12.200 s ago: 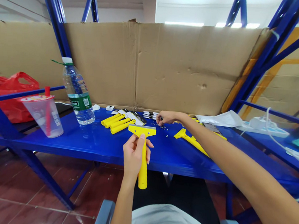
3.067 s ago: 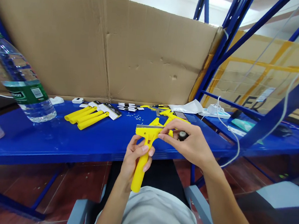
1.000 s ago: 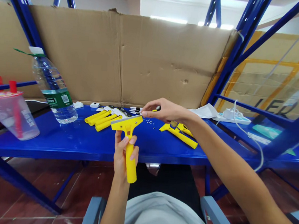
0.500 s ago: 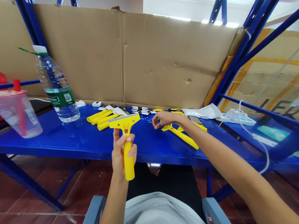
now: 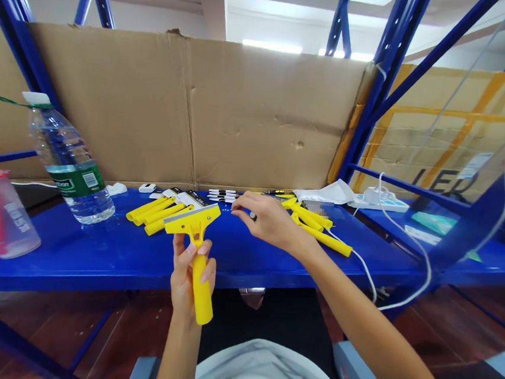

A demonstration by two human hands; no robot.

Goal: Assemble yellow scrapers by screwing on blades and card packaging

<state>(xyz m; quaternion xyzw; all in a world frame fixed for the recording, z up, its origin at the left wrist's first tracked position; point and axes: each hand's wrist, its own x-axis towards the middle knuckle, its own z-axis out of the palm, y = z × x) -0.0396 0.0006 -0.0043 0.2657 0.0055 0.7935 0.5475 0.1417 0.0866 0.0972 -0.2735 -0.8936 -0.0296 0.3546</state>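
Note:
My left hand [image 5: 185, 278] is wrapped round the handle of a yellow scraper [image 5: 202, 295], held upright in front of the table edge. Its wide head carries a metal blade strip and points up. To the right of that head hovers my right hand [image 5: 270, 220], thumb and fingertips pinched together; whatever sits between them is too small to make out. Tiny light bits [image 5: 225, 209] lie on the blue table [image 5: 245, 260] close to those fingertips. Several yellow scraper handles [image 5: 325, 239] are piled beyond my right wrist.
More yellow scrapers [image 5: 157, 210] with black-and-white blade covers lie at left. Black-and-white pieces [image 5: 221, 195], a white plastic bag [image 5: 326, 193] and a power strip [image 5: 383, 201] are along the back. A water bottle [image 5: 78, 172] and plastic cup [image 5: 2, 219] stand left; a white cable [image 5: 425, 272] hangs right.
My right hand has lifted from the small bits on the table and come nearer the scraper, still pinched. My left hand keeps its hold on the scraper. The view has shifted somewhat.

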